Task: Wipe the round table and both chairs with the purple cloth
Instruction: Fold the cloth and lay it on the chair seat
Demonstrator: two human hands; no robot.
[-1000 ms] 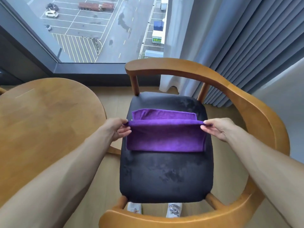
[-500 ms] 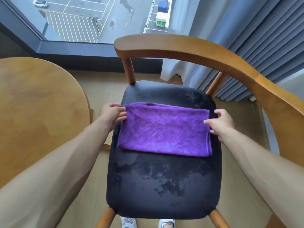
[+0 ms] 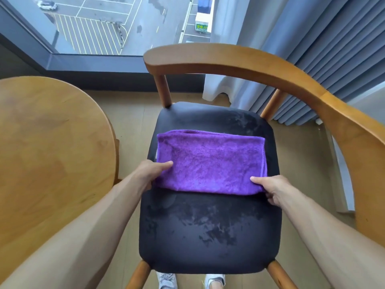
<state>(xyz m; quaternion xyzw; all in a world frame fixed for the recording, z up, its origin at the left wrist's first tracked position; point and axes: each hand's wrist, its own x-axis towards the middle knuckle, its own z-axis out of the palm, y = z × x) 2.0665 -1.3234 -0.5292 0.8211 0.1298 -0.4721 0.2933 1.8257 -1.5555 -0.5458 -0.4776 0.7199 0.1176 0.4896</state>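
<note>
Purple microfibre, folded into a flat rectangle, is the working item: the purple cloth [image 3: 210, 161] lies on the black upholstered seat [image 3: 208, 226] of the wooden armchair [image 3: 270, 69], across the middle of the cushion and slightly toward the backrest side. Its long axis runs left to right across my body, parallel to the near seat edge. The cloth lies directly ahead of me, with both hands at its near long edge, so neither hand is clearly the closer one; each holds its own near corner. My left hand [image 3: 150, 174] pinches the near left corner, thumb on top of the pile and fingers tucked beneath where I cannot see them. My right hand [image 3: 273, 188] grips the near right corner in the same manner, thumb laid over the fabric, remaining fingers curled under the edge. The far long edge rests free on the cushion. The front half of the seat, between the cloth and me, is uncovered and shows mottled marks in the nap. The round table [image 3: 52, 153] stands to my left, just beside the chair and apart from the cloth. Judgement: because both hands hold the near edge and the long axis is crosswise, the next move is most simply made along the short axis, either folding away from me or drawing the cloth toward me. The second chair is not in view.
</note>
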